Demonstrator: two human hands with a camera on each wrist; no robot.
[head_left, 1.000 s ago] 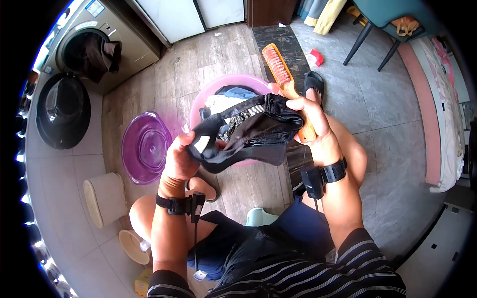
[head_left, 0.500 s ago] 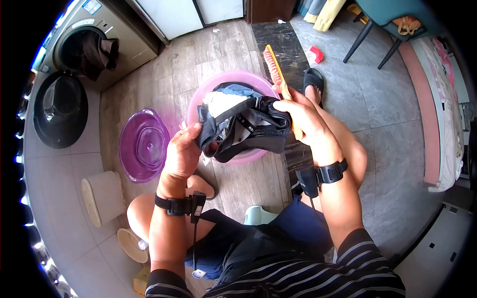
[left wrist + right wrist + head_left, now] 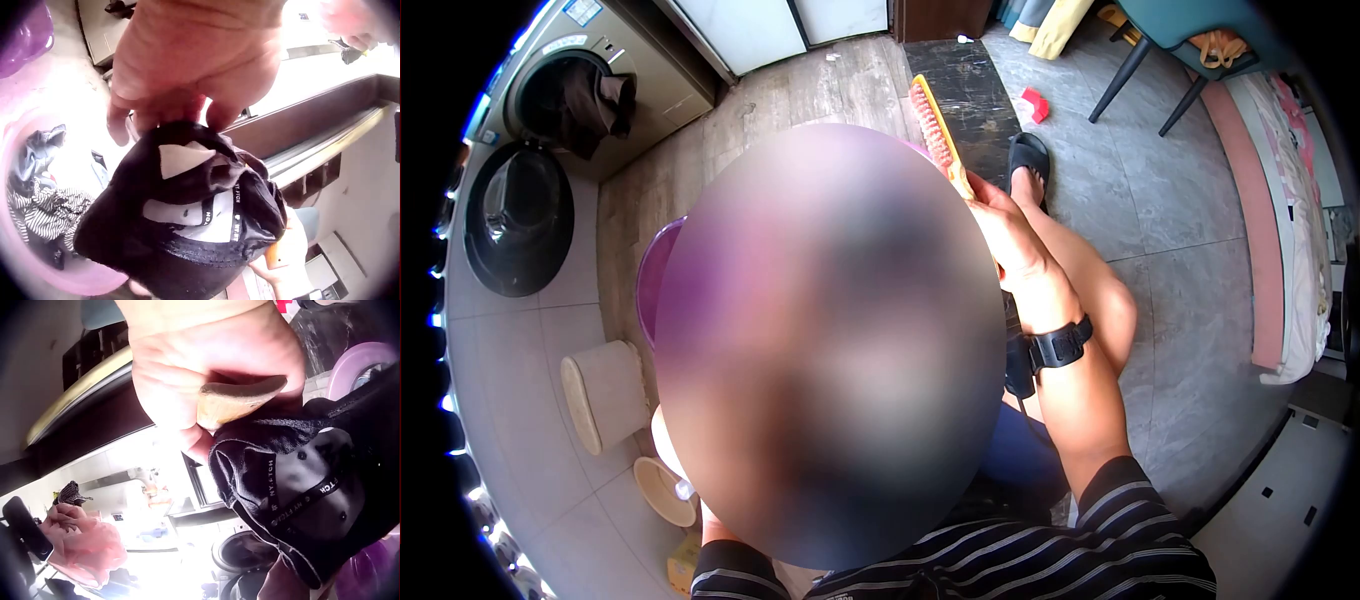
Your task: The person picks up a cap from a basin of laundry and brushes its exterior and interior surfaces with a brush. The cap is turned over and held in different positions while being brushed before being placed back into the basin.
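In the left wrist view my left hand (image 3: 200,56) pinches the edge of a black baseball cap (image 3: 119,219). The cap hangs with its inside showing, a white label and lettered seam tape within. My right hand (image 3: 1010,235) grips a wooden-handled scrub brush (image 3: 938,130), its pink bristles pointing up and away from me. That same hand's fingers are also at the cap's edge in the right wrist view, with the brush handle (image 3: 234,406) across the palm. A blurred oval hides the left hand and the cap in the head view.
A pink basin (image 3: 94,284) holding clothes stands below the cap. To its left is a purple basin (image 3: 652,285). A washing machine (image 3: 645,95) with a dark cloth in its open door stands at the far left. A teal chair (image 3: 1200,30) is at the far right.
The brush has turned from bristles facing up to side-on and shifted slightly left and away. The cap shifted and turned earlier; the blurred oval now covers it in the head view.
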